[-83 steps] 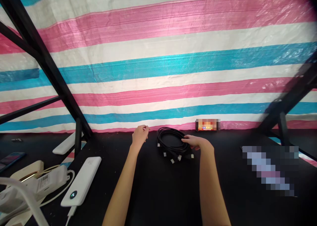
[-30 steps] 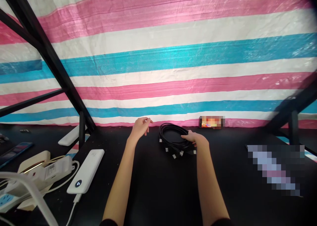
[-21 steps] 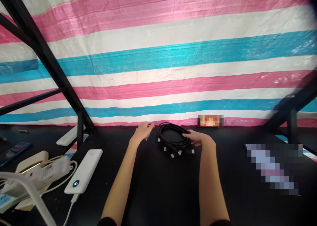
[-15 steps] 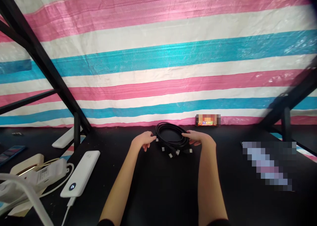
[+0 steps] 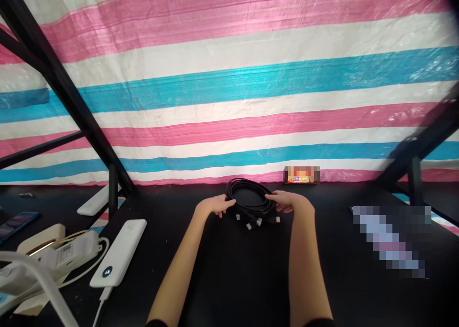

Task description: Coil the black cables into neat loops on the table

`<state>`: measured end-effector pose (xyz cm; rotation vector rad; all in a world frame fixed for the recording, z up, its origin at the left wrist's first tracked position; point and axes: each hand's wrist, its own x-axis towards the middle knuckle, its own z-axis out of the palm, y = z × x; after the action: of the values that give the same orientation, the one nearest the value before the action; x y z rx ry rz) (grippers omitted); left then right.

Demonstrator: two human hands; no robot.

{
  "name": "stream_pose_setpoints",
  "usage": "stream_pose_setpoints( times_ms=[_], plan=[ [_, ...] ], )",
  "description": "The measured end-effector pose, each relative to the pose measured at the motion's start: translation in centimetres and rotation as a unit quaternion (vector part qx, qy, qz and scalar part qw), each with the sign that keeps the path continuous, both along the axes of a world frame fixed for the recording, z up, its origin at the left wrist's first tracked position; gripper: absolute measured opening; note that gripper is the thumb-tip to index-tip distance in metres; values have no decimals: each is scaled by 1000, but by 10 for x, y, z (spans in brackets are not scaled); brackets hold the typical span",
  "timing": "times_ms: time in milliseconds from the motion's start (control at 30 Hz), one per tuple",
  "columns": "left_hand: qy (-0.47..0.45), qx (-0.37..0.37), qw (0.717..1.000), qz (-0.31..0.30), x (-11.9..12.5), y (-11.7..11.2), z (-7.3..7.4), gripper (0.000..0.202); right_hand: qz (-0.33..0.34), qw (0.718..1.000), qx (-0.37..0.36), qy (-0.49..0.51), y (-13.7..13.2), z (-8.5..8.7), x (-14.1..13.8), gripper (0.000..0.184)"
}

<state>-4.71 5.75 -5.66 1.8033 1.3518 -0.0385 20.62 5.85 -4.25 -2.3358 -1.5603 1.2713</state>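
While your left hand [image 5: 215,205] and right hand [image 5: 291,201] clasp opposite sides of the black cable coil [image 5: 248,191], just left of the phone [image 5: 301,175], an uneven grip could let loops spring loose and plugs [image 5: 258,221] tangle.

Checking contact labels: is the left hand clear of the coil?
No, the left hand touches the left edge of the coil, and the right hand rests on its right edge.

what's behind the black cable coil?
Behind the cable coil: a strip of black table, then the striped tarp; a phone lies back-right. The left hand and right hand cover the coil's sides; anything under them is hidden.
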Motion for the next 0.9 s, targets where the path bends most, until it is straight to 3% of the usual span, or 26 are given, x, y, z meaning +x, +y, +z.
stream_pose_setpoints(
  times_ms=[133,300,600,900],
  plan=[
    [-8,-12,1000,-25,3,1,-4,65,13,1000,-2,-3,0,0,0,55],
    [-6,-8,999,-31,-4,1,3,61,15,1000,-4,-2,1,1,0,53],
    [70,-12,997,25,-34,7,9,59,9,1000,-5,5,4,-8,5,55],
    [50,19,998,28,-34,-4,25,63,17,999,-14,-31,9,-10,-3,55]
  ],
)
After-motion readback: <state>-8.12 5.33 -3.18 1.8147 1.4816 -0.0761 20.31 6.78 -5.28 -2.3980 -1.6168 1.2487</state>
